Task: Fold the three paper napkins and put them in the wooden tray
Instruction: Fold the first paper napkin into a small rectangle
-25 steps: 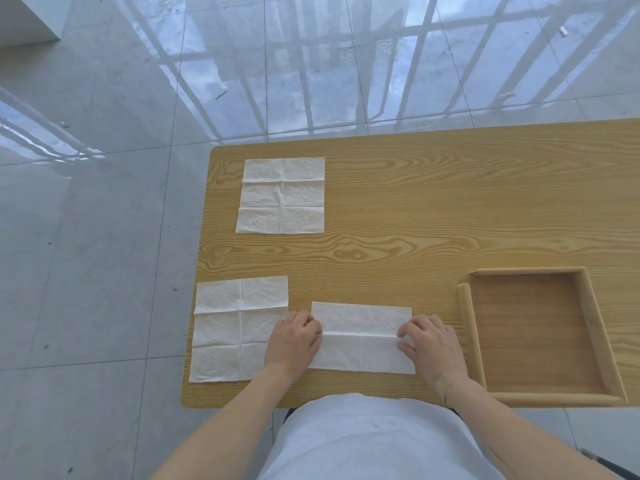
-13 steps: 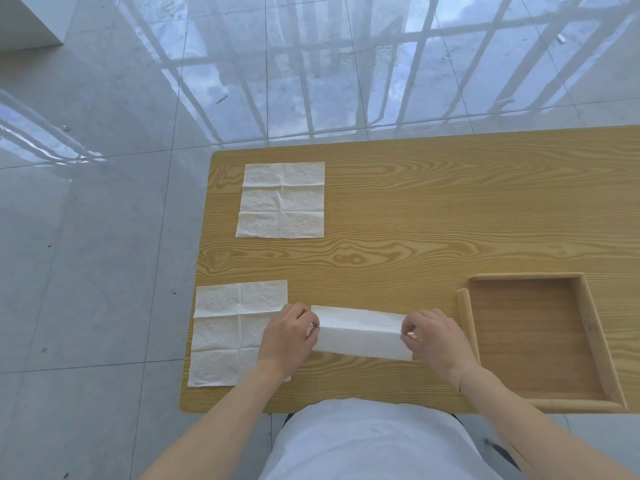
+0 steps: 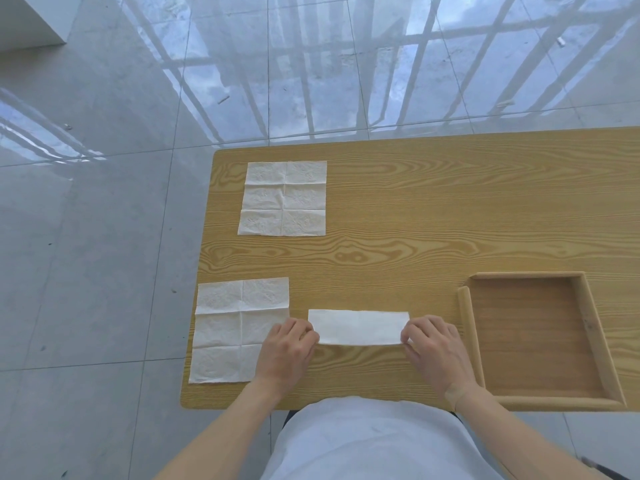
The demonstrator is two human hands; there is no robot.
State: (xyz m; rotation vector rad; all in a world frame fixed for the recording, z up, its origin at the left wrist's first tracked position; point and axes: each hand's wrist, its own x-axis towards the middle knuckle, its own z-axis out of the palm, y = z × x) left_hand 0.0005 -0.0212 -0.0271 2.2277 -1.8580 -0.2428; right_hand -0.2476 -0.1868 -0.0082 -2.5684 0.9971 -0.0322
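A white paper napkin folded into a narrow strip point(image 3: 358, 326) lies near the table's front edge. My left hand point(image 3: 289, 351) pinches its left end and my right hand point(image 3: 434, 351) pinches its right end. An unfolded napkin point(image 3: 235, 327) lies flat at the front left, partly under my left hand. Another unfolded napkin point(image 3: 284, 199) lies flat at the back left. The wooden tray point(image 3: 467, 327) stands at the front right, just right of my right hand, with nothing in it.
The wooden table point(image 3: 433, 216) has its left edge close to the two flat napkins. Glossy grey floor tiles point(image 3: 104, 237) surround it. My white shirt point(image 3: 374, 441) fills the bottom of the view.
The napkin between my hands went from a half-open sheet to a narrow strip: its near half was folded up and away from me. Both hands moved slightly forward with it.
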